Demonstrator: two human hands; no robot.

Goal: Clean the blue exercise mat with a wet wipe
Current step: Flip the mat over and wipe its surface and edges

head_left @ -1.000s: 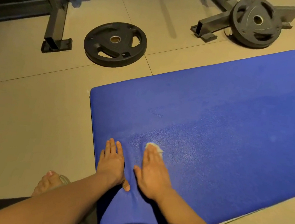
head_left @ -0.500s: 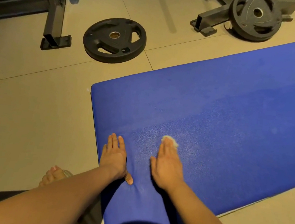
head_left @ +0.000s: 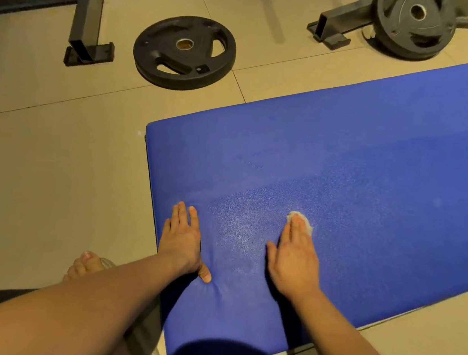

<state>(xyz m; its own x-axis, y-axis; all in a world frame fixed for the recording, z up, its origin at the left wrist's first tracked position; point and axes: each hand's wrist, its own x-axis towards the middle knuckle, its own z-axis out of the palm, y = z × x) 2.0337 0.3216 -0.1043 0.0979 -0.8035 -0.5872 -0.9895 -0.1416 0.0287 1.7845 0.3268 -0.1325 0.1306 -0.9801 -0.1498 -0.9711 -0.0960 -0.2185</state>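
A beige tiled floor [head_left: 34, 182] with thin dark grout lines fills the view. A black round weight plate with three grip cut-outs [head_left: 184, 52] lies flat on it. Just to its left stands a dark square-tube metal frame leg [head_left: 89, 12]. At the top right, a second black weight plate [head_left: 415, 25] rests against a dark metal base bar [head_left: 342, 25].

The blue exercise mat [head_left: 375, 165] is covered in a smooth, vinyl-like skin with a faint sheen; a speckled, glistening patch is seen at lower centre. The wet wipe [head_left: 308, 223] appears soft and crumpled. The floor [head_left: 34, 182] is laid with smooth matt tiles; the weight plate [head_left: 165, 51] is finished matt black.
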